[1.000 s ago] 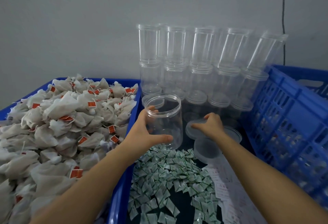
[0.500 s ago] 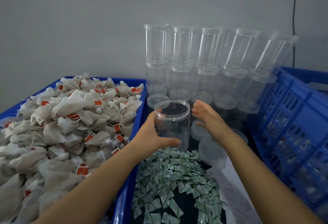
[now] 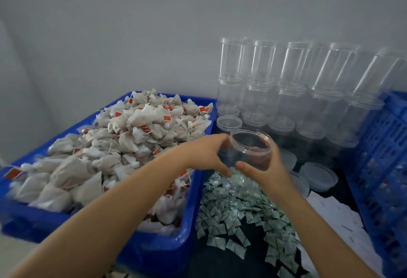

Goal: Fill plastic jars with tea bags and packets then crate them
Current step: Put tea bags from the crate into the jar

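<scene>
Both hands grip one clear jar (image 3: 250,149), lidless and empty, held at centre above the near edge of the packets (image 3: 240,216). Left hand (image 3: 207,155) wraps the jar's 9 o'clock side, thumb to the front. Right hand (image 3: 263,167) clasps its 4 o'clock side, fingers curled behind the wall. Blue tray (image 3: 182,242) at 9 o'clock is heaped with tea bags (image 3: 123,145). Green-white packets lie loose at 6 o'clock. Stacked empty jars (image 3: 293,84) stand at 1 o'clock against the wall. Lids (image 3: 318,176) rest at 3 o'clock, just beside the blue crate (image 3: 383,145). Image blurred by motion.
</scene>
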Available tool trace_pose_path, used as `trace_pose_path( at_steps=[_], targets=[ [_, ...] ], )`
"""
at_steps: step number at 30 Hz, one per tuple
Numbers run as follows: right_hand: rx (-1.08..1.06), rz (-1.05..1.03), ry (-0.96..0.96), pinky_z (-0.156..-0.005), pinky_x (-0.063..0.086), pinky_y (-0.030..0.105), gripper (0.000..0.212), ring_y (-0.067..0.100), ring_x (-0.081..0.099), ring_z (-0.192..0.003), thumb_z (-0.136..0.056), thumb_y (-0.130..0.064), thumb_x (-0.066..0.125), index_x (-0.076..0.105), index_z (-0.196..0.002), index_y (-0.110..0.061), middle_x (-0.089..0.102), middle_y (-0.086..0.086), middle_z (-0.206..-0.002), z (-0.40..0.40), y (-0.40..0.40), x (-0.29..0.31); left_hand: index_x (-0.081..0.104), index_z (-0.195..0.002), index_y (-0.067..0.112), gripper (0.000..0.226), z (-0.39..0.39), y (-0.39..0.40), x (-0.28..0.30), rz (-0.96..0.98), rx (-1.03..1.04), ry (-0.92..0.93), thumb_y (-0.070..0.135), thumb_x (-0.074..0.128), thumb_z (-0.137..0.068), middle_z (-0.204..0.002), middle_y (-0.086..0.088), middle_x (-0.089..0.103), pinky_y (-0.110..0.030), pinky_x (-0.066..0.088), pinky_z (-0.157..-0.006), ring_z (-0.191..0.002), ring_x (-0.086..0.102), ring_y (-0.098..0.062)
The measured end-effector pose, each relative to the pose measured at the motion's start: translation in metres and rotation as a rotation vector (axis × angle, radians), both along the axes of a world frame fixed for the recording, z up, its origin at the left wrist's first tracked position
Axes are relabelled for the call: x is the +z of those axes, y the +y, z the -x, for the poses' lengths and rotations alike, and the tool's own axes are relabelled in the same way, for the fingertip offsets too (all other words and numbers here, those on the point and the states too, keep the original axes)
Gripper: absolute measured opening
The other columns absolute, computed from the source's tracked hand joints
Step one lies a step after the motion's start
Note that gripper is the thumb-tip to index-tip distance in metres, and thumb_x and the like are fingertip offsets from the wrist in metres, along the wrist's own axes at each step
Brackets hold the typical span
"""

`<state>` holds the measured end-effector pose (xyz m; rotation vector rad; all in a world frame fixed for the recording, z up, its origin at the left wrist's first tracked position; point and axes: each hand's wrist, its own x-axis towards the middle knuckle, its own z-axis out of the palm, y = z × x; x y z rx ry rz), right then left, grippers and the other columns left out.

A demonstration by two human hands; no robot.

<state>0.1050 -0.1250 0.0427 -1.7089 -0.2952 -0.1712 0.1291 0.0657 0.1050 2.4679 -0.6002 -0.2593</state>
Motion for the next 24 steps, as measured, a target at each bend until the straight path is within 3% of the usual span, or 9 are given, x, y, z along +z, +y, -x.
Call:
trace_pose_path(
  at_steps=[3,5,8,10,12,14,16,18,24],
  targets=[
    [0.045,0.014,0.048,-0.092,0.055,0.024,0.096,0.000,0.064,-0.110,-0.043,-0.066,0.092,0.042,-0.123,-0.052,0.061,-0.016,-0.119,0.011,0.010,-0.013,0.044,-0.134,0.023,0.064,-0.006,0.022,0.000,-0.105,0.147,-0.074,0.021,0.075,-0.078,-0.135,0.003,0.050,-0.029,0.041,-0.098,-0.119,0.049,-0.013],
    [0.045,0.088,0.074,-0.091,0.053,0.026,0.095,0.001,0.061,-0.112,-0.037,-0.076,0.085,0.035,-0.118,-0.070,0.057,-0.020,-0.122,0.018,0.017,-0.024,0.046,-0.133,0.021,0.054,-0.009,0.035,-0.007,-0.173,0.291,-0.207,0.021,0.069,-0.084,-0.136,-0.001,0.050,-0.031,0.042,-0.099,-0.118,0.048,-0.014],
    [0.073,0.157,0.079,-0.088,0.043,0.013,0.087,-0.007,0.055,-0.112,-0.042,-0.076,0.081,0.024,-0.107,-0.087,0.052,-0.026,-0.125,0.025,0.025,-0.040,0.042,-0.137,0.020,0.053,-0.013,0.055,-0.023,-0.402,0.510,-0.481,0.018,0.060,-0.087,-0.144,-0.005,0.041,-0.045,0.027,-0.113,-0.135,0.032,-0.025],
    [0.079,0.175,0.085,-0.091,0.043,0.014,0.093,-0.007,0.053,-0.113,-0.039,-0.080,0.080,0.024,-0.113,-0.083,0.049,-0.027,-0.126,0.027,0.029,-0.047,0.036,-0.141,0.019,0.059,-0.017,0.070,-0.028,-0.447,0.622,-0.590,0.015,0.057,-0.086,-0.151,-0.008,0.028,-0.049,0.012,-0.116,-0.143,0.015,-0.030],
    [0.095,0.174,0.112,-0.099,0.048,0.027,0.104,0.001,0.054,-0.118,-0.036,-0.084,0.080,0.027,-0.124,-0.069,0.049,-0.023,-0.128,0.028,0.032,-0.055,0.026,-0.145,0.021,0.063,-0.024,0.086,-0.027,-0.454,0.713,-0.620,0.015,0.052,-0.088,-0.156,-0.011,0.012,-0.052,-0.001,-0.115,-0.145,-0.003,-0.034],
    [0.105,0.170,0.140,-0.094,0.053,0.027,0.114,0.006,0.055,-0.118,-0.037,-0.079,0.082,0.026,-0.135,-0.057,0.048,-0.020,-0.129,0.028,0.033,-0.062,0.016,-0.149,0.023,0.062,-0.033,0.102,-0.023,-0.467,0.785,-0.598,0.026,0.046,-0.095,-0.158,-0.013,0.001,-0.051,-0.004,-0.115,-0.145,-0.011,-0.035],
    [0.101,0.152,0.147,-0.081,0.053,0.014,0.121,-0.003,0.053,-0.115,-0.035,-0.081,0.081,0.025,-0.138,-0.053,0.047,-0.021,-0.129,0.029,0.033,-0.066,0.010,-0.150,0.024,0.062,-0.040,0.115,-0.021,-0.482,0.827,-0.519,0.040,0.039,-0.098,-0.158,-0.015,-0.003,-0.051,0.002,-0.116,-0.145,-0.007,-0.037],
    [0.091,0.133,0.140,-0.079,0.050,0.009,0.115,-0.013,0.050,-0.113,-0.032,-0.084,0.081,0.025,-0.131,-0.063,0.047,-0.023,-0.129,0.029,0.034,-0.069,0.011,-0.151,0.024,0.063,-0.045,0.124,-0.023,-0.491,0.841,-0.426,0.044,0.038,-0.098,-0.158,-0.018,0.001,-0.051,0.012,-0.115,-0.144,0.008,-0.040],
    [0.095,0.153,0.131,-0.089,0.049,0.015,0.102,-0.018,0.047,-0.114,-0.038,-0.081,0.083,0.022,-0.119,-0.081,0.046,-0.025,-0.128,0.031,0.035,-0.073,0.034,-0.142,0.017,0.051,-0.045,0.126,-0.033,-0.489,0.827,-0.585,0.028,0.051,-0.095,-0.132,-0.009,0.054,-0.043,0.041,-0.099,-0.121,0.049,-0.030]
  ],
)
